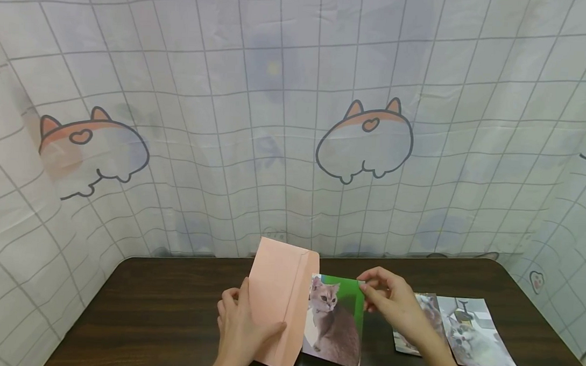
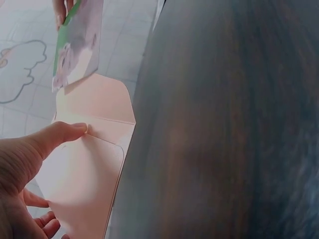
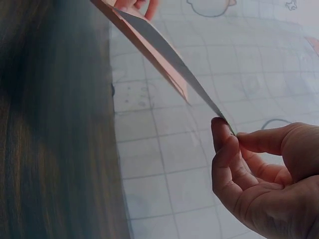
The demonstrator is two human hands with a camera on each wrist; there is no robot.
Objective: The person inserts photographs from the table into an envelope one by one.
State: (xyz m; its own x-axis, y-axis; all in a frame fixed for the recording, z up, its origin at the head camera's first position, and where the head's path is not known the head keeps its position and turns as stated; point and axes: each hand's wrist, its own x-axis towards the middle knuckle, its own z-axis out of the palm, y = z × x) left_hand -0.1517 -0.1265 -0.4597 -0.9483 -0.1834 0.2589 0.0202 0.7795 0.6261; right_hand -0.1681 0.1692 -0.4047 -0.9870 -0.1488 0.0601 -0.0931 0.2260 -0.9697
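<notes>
My left hand (image 1: 244,326) grips a pale pink envelope (image 1: 276,295), with the thumb across its front and the other fingers at its left edge. The left wrist view shows the envelope's flap (image 2: 99,99) folded out and the thumb near the opening. A photo card (image 1: 336,330) of a cat on a green background is pinched at its top right corner between the thumb and fingers of my right hand (image 1: 395,305). Its left edge overlaps the flap side of the envelope. In the right wrist view the card (image 3: 184,72) appears nearly edge-on, tilted beside the envelope.
Two more cat photo cards lie on the dark wooden table (image 1: 162,313) at the right: one (image 1: 477,332) in plain sight, the other (image 1: 406,340) partly behind my right forearm. A white grid-patterned curtain (image 1: 217,121) hangs behind and beside the table.
</notes>
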